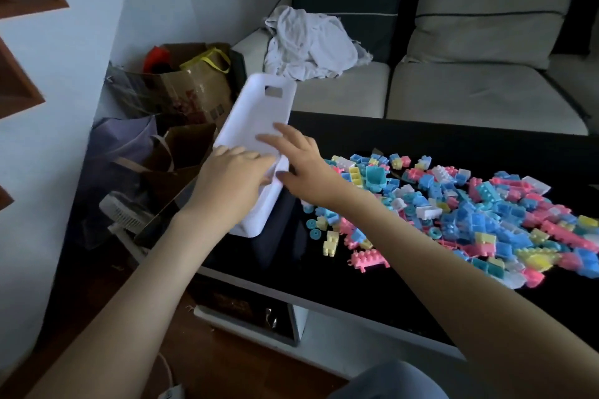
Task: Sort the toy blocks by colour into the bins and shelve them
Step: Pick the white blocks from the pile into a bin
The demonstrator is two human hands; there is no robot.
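A white plastic bin (259,113) with a handle slot is tilted up over the left end of the black table (356,285). My left hand (230,178) grips its near rim from the left. My right hand (301,165) holds the same bin from the right, fingers spread across its side and thumb under the edge. More than one bin may be stacked there; I cannot tell. A big heap of toy blocks (470,214) in pink, blue, yellow and white is spread over the table to the right of my hands.
Paper bags (181,91) and a purple bag (120,146) crowd the floor left of the table, with a small white fan (123,217). A sofa (470,91) with a dark cushion and crumpled white cloth (308,42) stands behind. Wooden shelf openings (19,84) line the left wall.
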